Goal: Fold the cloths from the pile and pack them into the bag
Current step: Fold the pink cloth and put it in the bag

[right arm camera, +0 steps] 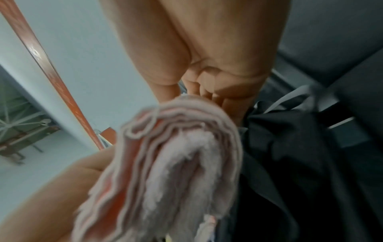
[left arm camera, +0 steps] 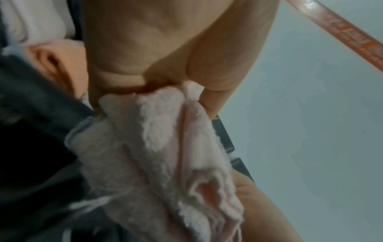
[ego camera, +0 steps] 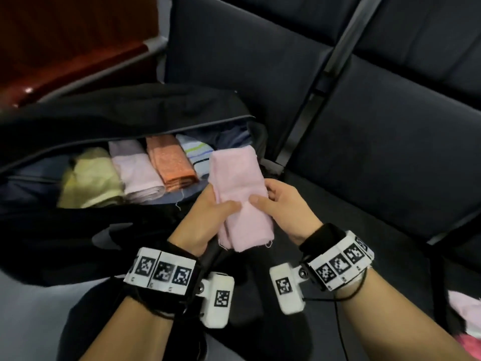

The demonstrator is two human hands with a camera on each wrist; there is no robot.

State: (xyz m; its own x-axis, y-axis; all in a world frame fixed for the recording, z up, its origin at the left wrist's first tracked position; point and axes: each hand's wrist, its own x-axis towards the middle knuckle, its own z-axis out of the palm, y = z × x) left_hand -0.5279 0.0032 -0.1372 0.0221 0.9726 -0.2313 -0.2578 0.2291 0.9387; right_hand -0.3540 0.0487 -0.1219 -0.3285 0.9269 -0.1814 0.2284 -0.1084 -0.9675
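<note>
A folded pink cloth (ego camera: pixel 239 194) stands on end between both my hands, just in front of the open black bag (ego camera: pixel 78 230). My left hand (ego camera: pixel 210 212) grips its left side with the thumb laid across the front. My right hand (ego camera: pixel 278 201) holds the right side, thumb on the front. Both wrist views show the same pink cloth (left arm camera: pixel 157 155) (right arm camera: pixel 172 172) with its layered edges, pinched by my left hand (left arm camera: pixel 157 62) and my right hand (right arm camera: pixel 207 65). Inside the bag lie folded cloths: yellow (ego camera: pixel 91 178), pale pink (ego camera: pixel 138 170), orange (ego camera: pixel 171 162) and striped white (ego camera: pixel 197 155).
Dark padded seats (ego camera: pixel 390 126) stretch to the right and behind the bag, split by a metal bar (ego camera: pixel 322 82). More pink cloth (ego camera: pixel 466 316) lies at the lower right edge. A red-brown wooden surface (ego camera: pixel 65 43) sits at the upper left.
</note>
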